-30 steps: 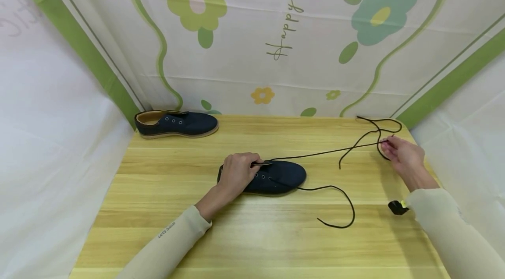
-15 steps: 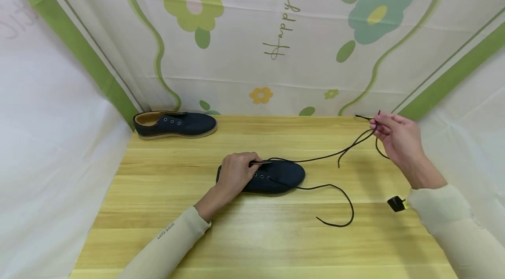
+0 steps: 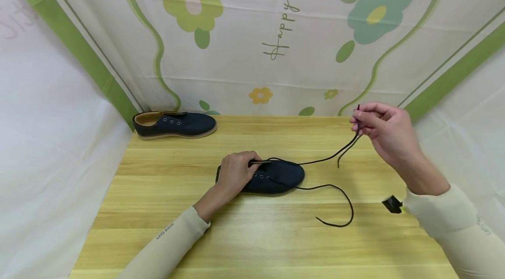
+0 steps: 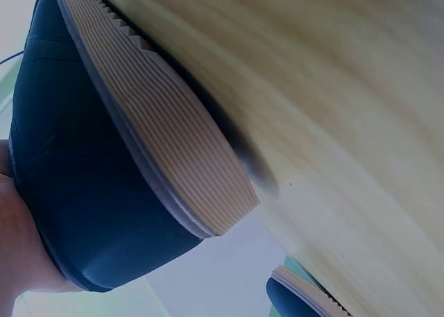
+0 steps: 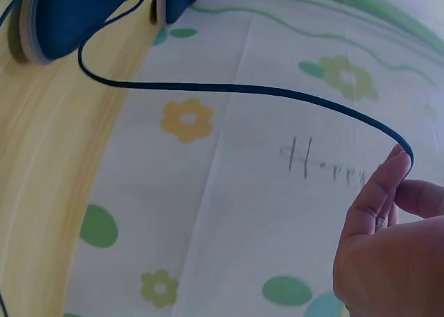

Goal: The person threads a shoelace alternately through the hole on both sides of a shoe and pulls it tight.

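My left hand (image 3: 238, 171) grips a navy shoe (image 3: 286, 174) at its opening, fingers at the tongue edge. The shoe lies with its toe to the right; its tan ridged sole (image 4: 163, 116) shows in the left wrist view. A dark shoelace runs through the shoe's front eyelets. One length of this lace (image 5: 229, 88) rises to the right, where my right hand (image 3: 388, 134) pinches it between thumb and fingers, raised over the table's back right. The lace's other length (image 3: 352, 209) lies curved on the table. Behind my right hand, a second loose lace (image 3: 342, 157) is mostly hidden.
Another navy shoe (image 3: 177, 125), without a lace, stands at the back left of the wooden table (image 3: 177, 244). A printed curtain (image 3: 236, 60) hangs right behind the table. A small black object (image 3: 392, 204) appears beside my right cuff.
My right hand has moved up and to the left, and the lace it pinches now sags where it was stretched straight. My left hand stays on the shoe.
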Action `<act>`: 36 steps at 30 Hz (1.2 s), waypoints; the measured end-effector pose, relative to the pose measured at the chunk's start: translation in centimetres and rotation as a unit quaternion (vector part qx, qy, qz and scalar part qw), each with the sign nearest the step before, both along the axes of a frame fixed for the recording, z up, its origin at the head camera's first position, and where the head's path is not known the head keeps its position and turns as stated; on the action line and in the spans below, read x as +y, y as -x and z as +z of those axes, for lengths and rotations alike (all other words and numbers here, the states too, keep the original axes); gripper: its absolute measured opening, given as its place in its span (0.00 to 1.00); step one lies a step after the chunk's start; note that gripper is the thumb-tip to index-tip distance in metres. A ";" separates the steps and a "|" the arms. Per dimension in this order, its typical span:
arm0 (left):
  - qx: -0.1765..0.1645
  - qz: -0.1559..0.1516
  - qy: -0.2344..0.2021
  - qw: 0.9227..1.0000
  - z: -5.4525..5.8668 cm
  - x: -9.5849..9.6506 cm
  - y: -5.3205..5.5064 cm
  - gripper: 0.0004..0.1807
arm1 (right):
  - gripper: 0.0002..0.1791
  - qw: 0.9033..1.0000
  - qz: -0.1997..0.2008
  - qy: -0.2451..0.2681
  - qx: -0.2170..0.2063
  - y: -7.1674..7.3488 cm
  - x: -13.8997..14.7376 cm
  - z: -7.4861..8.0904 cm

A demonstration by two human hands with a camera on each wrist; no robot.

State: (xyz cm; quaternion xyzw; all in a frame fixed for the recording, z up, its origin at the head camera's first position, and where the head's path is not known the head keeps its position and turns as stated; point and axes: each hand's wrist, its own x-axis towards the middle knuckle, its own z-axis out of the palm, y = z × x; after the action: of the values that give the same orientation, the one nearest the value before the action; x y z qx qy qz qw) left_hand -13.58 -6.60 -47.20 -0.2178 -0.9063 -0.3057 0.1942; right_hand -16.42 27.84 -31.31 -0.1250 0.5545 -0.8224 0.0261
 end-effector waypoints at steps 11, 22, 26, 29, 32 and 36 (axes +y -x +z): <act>-0.017 -0.006 -0.018 1.000 0.2 0.0 -0.2 0.06 | 0.06 0.991 0.079 -0.110 0.012 -2.3 -4.1 -0.1; 0.032 -0.016 -0.048 0.998 0.5 -0.1 -0.4 0.09 | 0.02 0.981 0.111 -0.156 -0.024 -2.6 -6.0 -2.9; 0.062 -0.023 -0.053 0.996 0.6 -0.2 -0.7 0.09 | 0.06 0.976 0.106 -0.183 -0.050 -2.5 -6.5 -4.3; 0.081 -0.029 -0.059 0.995 0.7 -0.4 -1.1 0.07 | 0.08 0.972 0.107 -0.200 -0.069 -2.4 -6.9 -5.3; 0.083 -0.034 -0.059 0.994 0.8 -0.7 -1.5 0.07 | 0.09 0.969 0.112 -0.203 -0.080 -2.4 -7.5 -6.3; 0.046 -0.036 -0.032 0.998 0.8 -0.9 -2.2 0.05 | 0.11 0.967 0.120 -0.204 -0.092 -2.4 -8.2 -7.4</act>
State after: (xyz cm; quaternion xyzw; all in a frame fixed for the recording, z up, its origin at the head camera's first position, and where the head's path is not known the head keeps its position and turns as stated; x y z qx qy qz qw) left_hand -11.38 -7.47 -46.43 -0.2578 -0.8776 -0.3313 0.2315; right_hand -14.05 19.61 -38.75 -0.1065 0.6864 -0.6909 0.2004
